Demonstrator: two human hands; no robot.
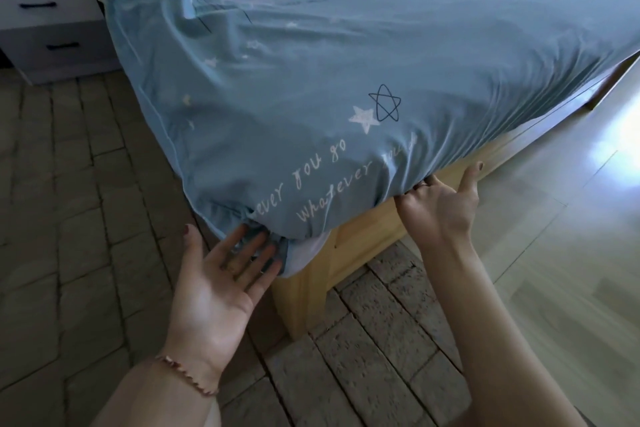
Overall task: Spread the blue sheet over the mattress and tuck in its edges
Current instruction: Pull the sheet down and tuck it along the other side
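The blue sheet (346,55), printed with stars and white script, covers the mattress and wraps its near corner. My left hand (218,281) is palm up with fingers spread, fingertips against the bunched sheet edge under the corner. My right hand (440,204) is palm up at the foot edge, its fingers pushed beneath the sheet and mattress, thumb sticking out. A pale strip of mattress (311,253) shows below the sheet at the corner. The sheet is rumpled near the far left.
A wooden bed frame (346,253) stands under the mattress, its corner leg on the floor. A grey drawer unit (52,28) stands at the left beside the bed. Brick-patterned floor (69,218) lies to the left and front; glossy floor (554,253) with window glare lies to the right.
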